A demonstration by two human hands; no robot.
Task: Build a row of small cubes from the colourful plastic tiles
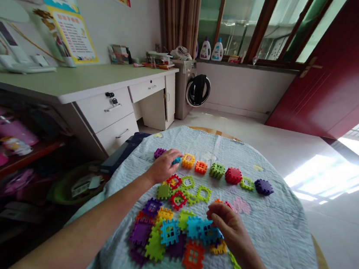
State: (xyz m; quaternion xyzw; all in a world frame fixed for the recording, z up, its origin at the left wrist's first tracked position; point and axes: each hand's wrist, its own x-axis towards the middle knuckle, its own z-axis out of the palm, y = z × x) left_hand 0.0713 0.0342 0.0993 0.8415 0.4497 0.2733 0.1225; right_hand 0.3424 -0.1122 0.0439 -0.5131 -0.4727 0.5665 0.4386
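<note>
A round table under a pale blue quilted cloth point(278, 234) carries coloured plastic window-block tiles. My left hand point(163, 165) reaches to the far row and is closed on a blue cube point(176, 160) beside a purple cube point(159, 152). The row continues rightward with a yellow cube point(188, 160), an orange cube point(200, 167), a green cube point(217, 170), a red cube point(233, 175) and a purple cube point(264, 186). My right hand point(229, 225) hovers over the loose pile of flat tiles point(170, 233), fingers curled on a red-orange piece point(223, 203), touching the blue tiles point(202, 230).
A green-topped desk with white drawers point(110, 108) stands at the left, with cluttered shelves below. A washing machine point(191, 88) sits by the window wall, and a red door point(347, 72) is at the right. Sunlit tiled floor point(341, 176) lies beyond the table.
</note>
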